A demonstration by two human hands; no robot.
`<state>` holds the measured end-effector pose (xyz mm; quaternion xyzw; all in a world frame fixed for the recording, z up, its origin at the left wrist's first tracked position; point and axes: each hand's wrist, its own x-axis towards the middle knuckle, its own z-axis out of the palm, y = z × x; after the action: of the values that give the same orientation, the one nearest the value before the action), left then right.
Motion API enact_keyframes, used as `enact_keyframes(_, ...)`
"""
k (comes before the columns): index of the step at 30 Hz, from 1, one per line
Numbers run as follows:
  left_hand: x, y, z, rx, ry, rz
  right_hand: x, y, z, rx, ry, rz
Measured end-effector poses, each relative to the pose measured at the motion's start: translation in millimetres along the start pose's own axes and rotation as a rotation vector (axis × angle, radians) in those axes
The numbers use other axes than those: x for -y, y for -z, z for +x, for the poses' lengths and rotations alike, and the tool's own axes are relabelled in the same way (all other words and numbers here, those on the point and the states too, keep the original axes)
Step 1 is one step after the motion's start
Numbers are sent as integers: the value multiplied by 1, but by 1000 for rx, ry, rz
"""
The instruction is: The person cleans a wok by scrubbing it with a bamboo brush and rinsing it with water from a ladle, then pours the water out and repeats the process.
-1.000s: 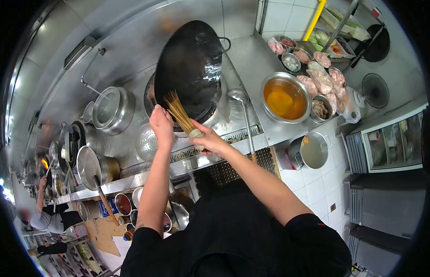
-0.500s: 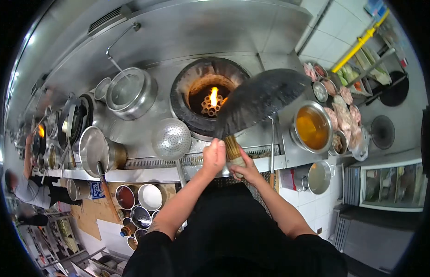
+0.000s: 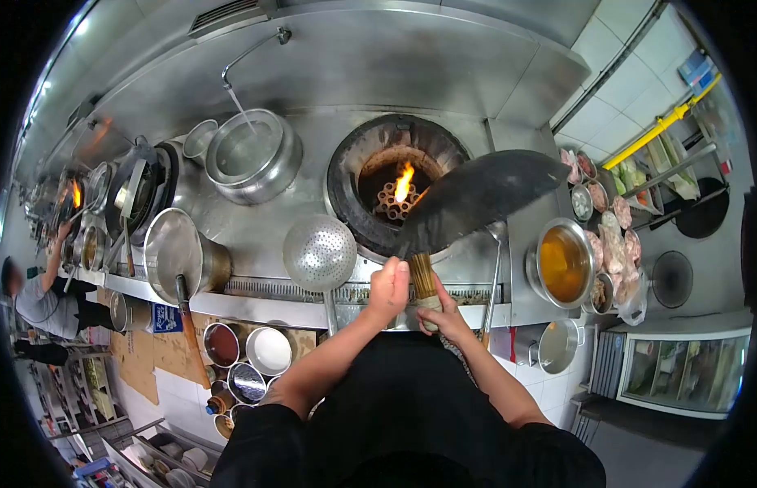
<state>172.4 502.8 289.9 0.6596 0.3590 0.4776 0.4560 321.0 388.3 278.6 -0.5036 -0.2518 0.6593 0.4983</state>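
A blackened wok [image 3: 484,195] is tipped up on its side over the right part of the burner ring [image 3: 346,187]. My left hand [image 3: 389,289] is closed at the wok's near edge, apparently round its handle, which the fingers hide. In my right hand [image 3: 445,319] is a bamboo wok brush [image 3: 424,281], gripped by its wrapped lower end with the bristles pointing up toward the wok. A flame [image 3: 404,183] burns inside the open burner. To the left of my hands lies a perforated strainer [image 3: 320,252]; a long-handled ladle [image 3: 494,268] rests to their right.
A metal bowl of amber liquid [image 3: 564,262] stands right, beside raw meat [image 3: 613,236]. At left are a water pot [image 3: 252,154] under a tap and a deep pot [image 3: 175,252]. Seasoning tins [image 3: 269,350] sit below the counter edge. Another person [image 3: 49,297] works far left.
The view has swung, so the stove appears farther right and lower. Both hands keep their grips, and the wok stays tilted over the burner.
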Motion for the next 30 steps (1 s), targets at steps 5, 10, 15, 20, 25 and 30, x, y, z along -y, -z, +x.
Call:
enact_keyframes(5,40,12,30,-225,226,-198,19,20,30,65,-47,-204)
enact_keyframes(10,44,13,60,-308,525,-642,26,52,51,-13,20,-658)
enact_keyframes(15,79,7,59,-383,700,-826,76,53,51,-34,25,-1202)
enact_keyframes(20,104,-5,49,-517,814,-874,103,29,56,-1,92,-1412)
enact_keyframes(25,108,-27,46,-649,857,-1124,119,13,59,128,-36,-1520)
enact_keyframes(30,105,-22,44,-627,931,-1164,167,79,111,343,-370,-1224)
